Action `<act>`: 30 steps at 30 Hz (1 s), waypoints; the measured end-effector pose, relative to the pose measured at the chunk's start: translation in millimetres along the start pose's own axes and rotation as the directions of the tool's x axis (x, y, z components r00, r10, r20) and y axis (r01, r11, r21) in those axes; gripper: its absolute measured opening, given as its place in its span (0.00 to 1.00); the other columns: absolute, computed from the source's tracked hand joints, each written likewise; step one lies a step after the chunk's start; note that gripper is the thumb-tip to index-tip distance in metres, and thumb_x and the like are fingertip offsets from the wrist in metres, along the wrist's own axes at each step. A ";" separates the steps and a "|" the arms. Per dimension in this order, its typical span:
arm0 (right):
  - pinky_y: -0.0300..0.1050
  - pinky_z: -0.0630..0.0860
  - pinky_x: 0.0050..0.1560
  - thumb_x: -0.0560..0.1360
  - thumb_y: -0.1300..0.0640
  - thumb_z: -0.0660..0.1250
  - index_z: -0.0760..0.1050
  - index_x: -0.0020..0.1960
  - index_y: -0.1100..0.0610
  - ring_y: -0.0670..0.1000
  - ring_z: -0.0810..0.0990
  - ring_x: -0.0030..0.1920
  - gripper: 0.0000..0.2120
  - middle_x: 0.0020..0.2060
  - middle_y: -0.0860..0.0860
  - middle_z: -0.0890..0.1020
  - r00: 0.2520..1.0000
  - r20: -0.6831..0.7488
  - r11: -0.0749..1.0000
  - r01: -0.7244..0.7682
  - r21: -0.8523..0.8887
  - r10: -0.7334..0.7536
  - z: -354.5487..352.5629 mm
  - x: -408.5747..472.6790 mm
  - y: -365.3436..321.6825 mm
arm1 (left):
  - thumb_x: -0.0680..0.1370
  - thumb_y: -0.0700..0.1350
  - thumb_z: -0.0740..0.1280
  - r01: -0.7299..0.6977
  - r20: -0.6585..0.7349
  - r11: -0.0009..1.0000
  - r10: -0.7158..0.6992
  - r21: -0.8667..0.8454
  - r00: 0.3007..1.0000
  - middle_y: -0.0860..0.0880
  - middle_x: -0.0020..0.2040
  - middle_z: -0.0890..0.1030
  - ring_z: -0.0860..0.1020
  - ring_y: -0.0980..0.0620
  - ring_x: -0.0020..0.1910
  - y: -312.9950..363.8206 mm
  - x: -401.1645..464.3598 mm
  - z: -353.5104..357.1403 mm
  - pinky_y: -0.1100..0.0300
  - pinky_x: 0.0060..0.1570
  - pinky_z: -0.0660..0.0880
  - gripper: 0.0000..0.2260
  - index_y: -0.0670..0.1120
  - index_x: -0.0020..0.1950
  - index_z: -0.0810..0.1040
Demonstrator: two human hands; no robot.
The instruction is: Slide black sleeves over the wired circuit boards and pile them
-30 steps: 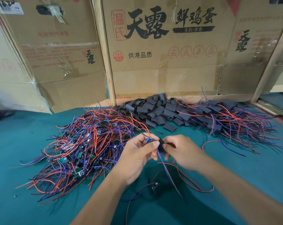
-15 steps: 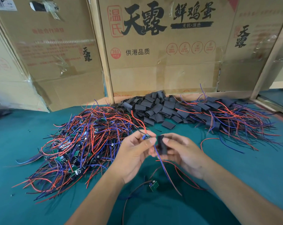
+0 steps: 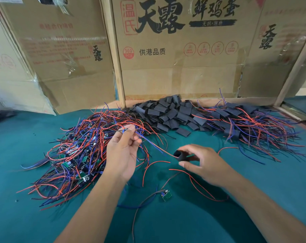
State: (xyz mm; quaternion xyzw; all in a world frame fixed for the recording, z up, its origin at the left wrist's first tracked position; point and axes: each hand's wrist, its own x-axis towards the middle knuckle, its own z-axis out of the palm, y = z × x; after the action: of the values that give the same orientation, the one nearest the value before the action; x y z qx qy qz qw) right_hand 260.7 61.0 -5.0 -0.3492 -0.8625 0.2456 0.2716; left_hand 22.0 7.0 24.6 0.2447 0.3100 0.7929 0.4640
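Note:
My left hand (image 3: 123,151) pinches the ends of a red and a blue wire (image 3: 154,145) between thumb and fingertips, raised over the table. Those wires run down to the right into a black sleeve (image 3: 180,156) that my right hand (image 3: 204,163) pinches between thumb and fingers. A small green circuit board (image 3: 166,195) with its wires lies on the green table (image 3: 219,216) between my forearms. A tangle of bare wired boards (image 3: 78,151) lies at the left. Loose black sleeves (image 3: 168,113) are heaped at the back centre, and sleeved boards (image 3: 250,120) are piled at the right.
Cardboard boxes (image 3: 175,58) and wooden posts stand along the table's back edge. A single sleeve (image 3: 183,132) lies apart in front of the heap. Loose red wires (image 3: 198,185) loop across the cloth under my right wrist.
My hands have moved apart. The left hand rose up and left with the wire ends, the right moved right with the sleeve, and the wires now stretch between them through the sleeve.

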 end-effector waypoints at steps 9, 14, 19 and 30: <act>0.26 0.71 0.53 0.76 0.56 0.72 0.78 0.56 0.46 0.37 0.80 0.54 0.11 0.50 0.36 0.82 1.000 -0.002 0.983 0.031 0.183 -0.031 19.0 -3.9 -15.0 | 0.78 0.39 0.69 0.097 -0.077 0.987 -0.107 -0.126 0.991 0.52 0.30 0.75 0.75 0.59 0.29 -1.7 -1.0 1.5 0.69 0.35 0.76 0.02 0.42 0.49 0.77; 0.36 0.76 0.58 0.75 0.57 0.71 0.78 0.56 0.45 0.42 0.81 0.55 0.12 0.50 0.40 0.83 0.999 -0.036 0.962 0.022 0.273 -0.012 23.0 -5.2 -18.5 | 0.79 0.38 0.68 0.093 -0.070 0.990 -0.100 -0.103 0.993 0.52 0.30 0.75 0.75 0.59 0.29 -2.6 -4.4 4.5 0.69 0.34 0.76 0.02 0.42 0.47 0.77; 0.30 0.73 0.57 0.75 0.56 0.71 0.78 0.56 0.44 0.43 0.81 0.56 0.12 0.51 0.40 0.83 0.997 -0.061 0.956 0.057 0.288 -0.042 21.4 -6.5 -21.7 | 0.79 0.37 0.67 0.054 -0.101 0.997 -0.059 -0.048 0.993 0.52 0.30 0.76 0.75 0.59 0.29 -1.7 -4.7 5.0 0.68 0.35 0.76 0.05 0.43 0.45 0.77; 0.34 0.75 0.58 0.74 0.52 0.71 0.77 0.56 0.45 0.45 0.81 0.56 0.12 0.51 0.41 0.83 0.994 -0.104 0.949 0.075 0.307 -0.045 23.0 -5.7 -23.5 | 0.79 0.35 0.68 -0.010 -0.157 1.000 0.011 0.012 0.987 0.50 0.32 0.75 0.75 0.56 0.31 -1.4 -1.0 0.2 0.66 0.37 0.76 0.07 0.44 0.42 0.75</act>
State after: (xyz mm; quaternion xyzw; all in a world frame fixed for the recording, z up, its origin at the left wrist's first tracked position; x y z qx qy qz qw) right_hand 238.5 36.4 -9.1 -0.2873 -0.8093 0.3529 0.3715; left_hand 23.4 6.7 23.6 0.1856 0.3488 0.8105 0.4325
